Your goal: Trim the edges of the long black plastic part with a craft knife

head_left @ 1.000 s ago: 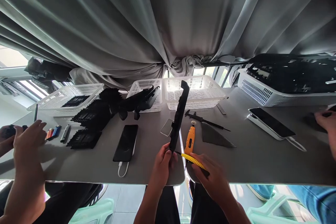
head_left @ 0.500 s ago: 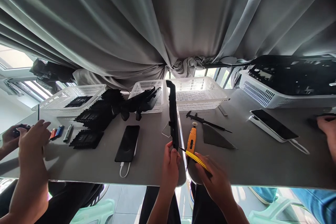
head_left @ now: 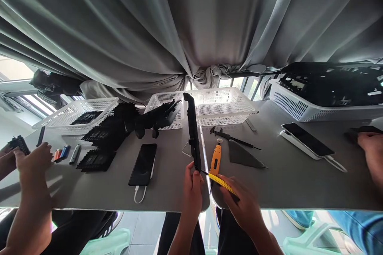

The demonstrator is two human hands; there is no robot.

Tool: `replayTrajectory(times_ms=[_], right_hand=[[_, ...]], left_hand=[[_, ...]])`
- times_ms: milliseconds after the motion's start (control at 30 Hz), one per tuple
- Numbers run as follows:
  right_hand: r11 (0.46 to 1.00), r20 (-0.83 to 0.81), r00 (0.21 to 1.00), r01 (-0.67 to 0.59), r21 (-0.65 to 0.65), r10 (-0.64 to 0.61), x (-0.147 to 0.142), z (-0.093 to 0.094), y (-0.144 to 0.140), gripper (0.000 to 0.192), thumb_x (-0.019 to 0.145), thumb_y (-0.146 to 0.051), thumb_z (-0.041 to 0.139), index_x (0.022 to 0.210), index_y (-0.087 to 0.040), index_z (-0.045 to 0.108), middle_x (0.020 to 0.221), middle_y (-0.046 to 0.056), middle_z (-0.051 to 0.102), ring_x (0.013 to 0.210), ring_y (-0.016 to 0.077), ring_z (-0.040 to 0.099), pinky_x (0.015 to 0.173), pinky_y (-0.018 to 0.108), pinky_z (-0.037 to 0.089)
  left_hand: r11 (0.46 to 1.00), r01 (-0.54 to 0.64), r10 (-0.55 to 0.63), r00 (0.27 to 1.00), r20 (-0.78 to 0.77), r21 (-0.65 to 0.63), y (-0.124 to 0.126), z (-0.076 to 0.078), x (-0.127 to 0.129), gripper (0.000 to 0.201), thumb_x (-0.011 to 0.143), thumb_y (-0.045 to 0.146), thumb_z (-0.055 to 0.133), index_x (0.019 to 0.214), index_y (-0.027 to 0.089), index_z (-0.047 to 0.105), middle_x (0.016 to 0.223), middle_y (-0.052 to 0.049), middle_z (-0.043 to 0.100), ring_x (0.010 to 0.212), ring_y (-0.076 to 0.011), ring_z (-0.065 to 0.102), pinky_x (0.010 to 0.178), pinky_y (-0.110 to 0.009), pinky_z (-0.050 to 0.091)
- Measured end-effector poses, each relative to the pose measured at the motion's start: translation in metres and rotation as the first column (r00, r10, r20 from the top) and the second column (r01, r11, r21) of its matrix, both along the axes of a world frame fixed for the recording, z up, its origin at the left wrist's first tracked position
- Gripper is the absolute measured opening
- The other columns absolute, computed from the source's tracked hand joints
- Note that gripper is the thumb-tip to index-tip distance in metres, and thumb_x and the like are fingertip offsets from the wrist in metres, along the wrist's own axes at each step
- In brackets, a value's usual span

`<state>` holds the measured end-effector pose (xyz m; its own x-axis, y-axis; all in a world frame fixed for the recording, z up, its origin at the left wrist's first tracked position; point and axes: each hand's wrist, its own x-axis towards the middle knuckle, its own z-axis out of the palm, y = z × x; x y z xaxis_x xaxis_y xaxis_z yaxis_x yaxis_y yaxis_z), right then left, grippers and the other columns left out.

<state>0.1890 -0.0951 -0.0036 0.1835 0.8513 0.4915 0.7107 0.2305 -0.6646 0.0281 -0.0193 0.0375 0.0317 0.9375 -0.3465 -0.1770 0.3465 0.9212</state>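
My left hand (head_left: 193,189) is closed around the lower end of a long, narrow black plastic part (head_left: 194,133), which stands nearly upright over the table. Closed on a yellow utility knife (head_left: 223,183) with a ribbed handle, my right hand (head_left: 241,199) is just to the right. The knife's thin dark tip points left and meets or nearly meets the part's lower edge; contact is hard to make out. Behind the knife lies an orange handheld tool (head_left: 216,158) with a small round pale head. Beyond it are a black caliper (head_left: 235,137) and a dark triangular sheet (head_left: 245,156).
White baskets (head_left: 226,119) line the back, the right one (head_left: 289,103) heaped with black parts. More black parts (head_left: 98,159) lie left of a phone (head_left: 143,164); another phone (head_left: 308,139) rests at right. Other people's hands (head_left: 34,159) work at both sides. A table seam (head_left: 205,147) runs centrally.
The view has shifted slightly. My hands keep hold of the black part and the knife, whose tip sits closer to the part's lower end. The co-worker's hands at left have moved a little.
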Motion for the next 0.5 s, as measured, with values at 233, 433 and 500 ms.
replayTrajectory(times_ms=[233,433,500], right_hand=[[1.0,-0.021,1.0,-0.002,0.019,0.002,-0.002,0.007,-0.001,0.031,0.109,-0.036,0.059,0.131,-0.024,0.076,0.108,0.008,0.084,0.09,0.0212,0.082,0.072,0.028,0.066],[0.999,-0.041,0.999,-0.033,0.007,0.033,-0.001,0.008,-0.003,0.03,0.109,-0.037,0.059,0.13,-0.024,0.077,0.105,0.008,0.083,0.087,0.0204,0.081,0.072,0.028,0.066],[0.999,-0.06,0.997,-0.038,-0.005,0.037,-0.002,0.006,-0.004,0.031,0.109,-0.038,0.059,0.131,-0.024,0.077,0.105,0.008,0.083,0.086,0.0201,0.08,0.069,0.027,0.065]], left_hand=[[0.988,0.119,-0.125,0.991,0.053,0.102,0.0,-0.005,-0.006,0.063,0.092,0.069,0.072,0.132,0.022,0.063,0.07,0.006,0.048,0.06,-0.0145,0.045,0.055,-0.026,0.039],[0.99,0.11,-0.119,0.988,0.101,0.086,0.001,-0.011,-0.009,0.07,0.09,0.066,0.074,0.142,0.022,0.059,0.07,0.007,0.048,0.057,-0.0126,0.042,0.053,-0.024,0.035],[0.99,0.117,-0.123,0.99,0.073,0.075,-0.001,-0.011,-0.01,0.071,0.09,0.059,0.076,0.149,0.023,0.057,0.069,0.008,0.048,0.057,-0.0129,0.044,0.055,-0.025,0.036]])
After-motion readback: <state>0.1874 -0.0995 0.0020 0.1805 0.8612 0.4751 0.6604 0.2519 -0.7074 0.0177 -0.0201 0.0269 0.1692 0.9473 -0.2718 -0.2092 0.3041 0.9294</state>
